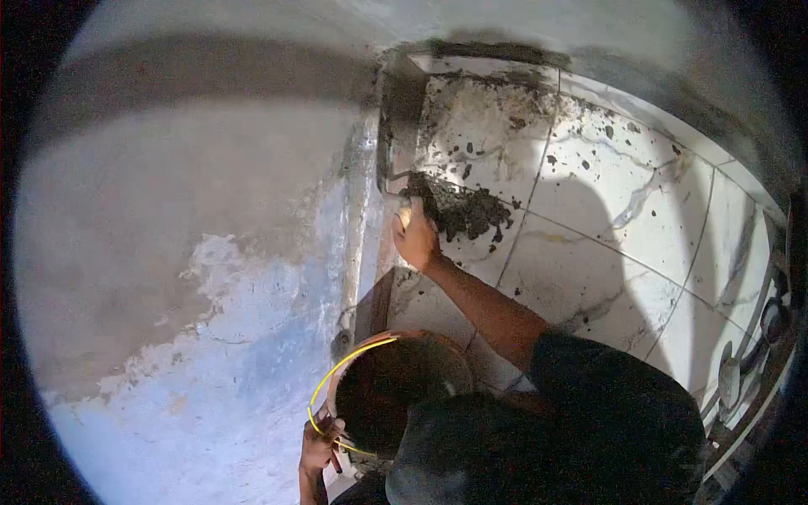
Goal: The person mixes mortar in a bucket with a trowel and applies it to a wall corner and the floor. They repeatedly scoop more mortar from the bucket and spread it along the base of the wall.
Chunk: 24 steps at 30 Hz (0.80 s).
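Note:
My right hand (418, 238) is closed around the pale handle of a trowel (404, 217), beside the foot of the wall. The trowel's blade is mostly hidden against dark wet mortar (471, 212) heaped on the marbled floor tiles. At the lower middle stands a round bucket (463, 364) with a dark interior and a yellow strip along its rim. My left hand (320, 444) has its fingers curled at the bucket's left rim, by the yellow strip; a small reddish item shows under them.
A patchy grey and bluish wall (168, 252) fills the left side. Mortar crumbs dot the white tiles (581, 244). A tile skirting (614, 90) runs along the far wall. Metal items (728, 374) stand at the right edge.

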Available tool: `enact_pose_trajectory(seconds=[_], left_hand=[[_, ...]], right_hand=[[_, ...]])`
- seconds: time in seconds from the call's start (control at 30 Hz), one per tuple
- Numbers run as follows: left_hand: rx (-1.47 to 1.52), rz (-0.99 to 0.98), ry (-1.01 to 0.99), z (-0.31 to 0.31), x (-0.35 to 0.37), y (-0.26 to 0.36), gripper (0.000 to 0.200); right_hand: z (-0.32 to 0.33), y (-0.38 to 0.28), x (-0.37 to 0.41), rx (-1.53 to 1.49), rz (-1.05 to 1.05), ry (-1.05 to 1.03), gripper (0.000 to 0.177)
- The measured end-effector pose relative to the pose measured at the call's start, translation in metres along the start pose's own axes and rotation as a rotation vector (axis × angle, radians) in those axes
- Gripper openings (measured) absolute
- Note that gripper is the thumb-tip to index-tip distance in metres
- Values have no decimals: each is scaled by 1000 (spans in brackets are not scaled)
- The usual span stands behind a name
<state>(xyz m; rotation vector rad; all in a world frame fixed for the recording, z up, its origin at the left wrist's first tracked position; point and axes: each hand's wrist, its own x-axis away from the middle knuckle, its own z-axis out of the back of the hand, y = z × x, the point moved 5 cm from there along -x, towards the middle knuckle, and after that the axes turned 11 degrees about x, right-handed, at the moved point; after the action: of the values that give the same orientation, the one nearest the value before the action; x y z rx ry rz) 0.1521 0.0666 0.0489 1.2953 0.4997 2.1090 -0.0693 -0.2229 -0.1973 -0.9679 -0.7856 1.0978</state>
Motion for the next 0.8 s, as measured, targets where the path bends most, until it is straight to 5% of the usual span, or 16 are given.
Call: enact_pose_trajectory(seconds=[0.1, 0.23, 0.27, 0.37, 0.53, 0.57, 0.77, 0.8], left_hand=[[-10, -11, 11, -6, 5, 15, 49], [-43, 70, 0, -8, 4, 16, 49], [-35, 54, -6, -9, 2, 17, 49], [-8, 51, 8, -7, 0, 12, 51], [120, 41, -46, -15, -13, 22, 56], [111, 38, -53, -20, -15, 30, 56], [68, 26, -42, -31, -18, 46, 59], [44, 44, -31, -27, -18, 42, 59]], right_hand=[[-22, 25, -16, -92, -282, -44, 47], [13, 6, -9, -109, -78, 3, 47], [4, 17, -17, -221, -158, 40, 65], [-90, 94, -35, -667, -146, -217, 62], [0, 13, -17, -73, -144, -395, 69], [6, 6, -8, -68, -50, -122, 46], [9, -1, -6, -216, -13, -62, 42], [-6, 14, -12, -199, -162, -157, 43]])
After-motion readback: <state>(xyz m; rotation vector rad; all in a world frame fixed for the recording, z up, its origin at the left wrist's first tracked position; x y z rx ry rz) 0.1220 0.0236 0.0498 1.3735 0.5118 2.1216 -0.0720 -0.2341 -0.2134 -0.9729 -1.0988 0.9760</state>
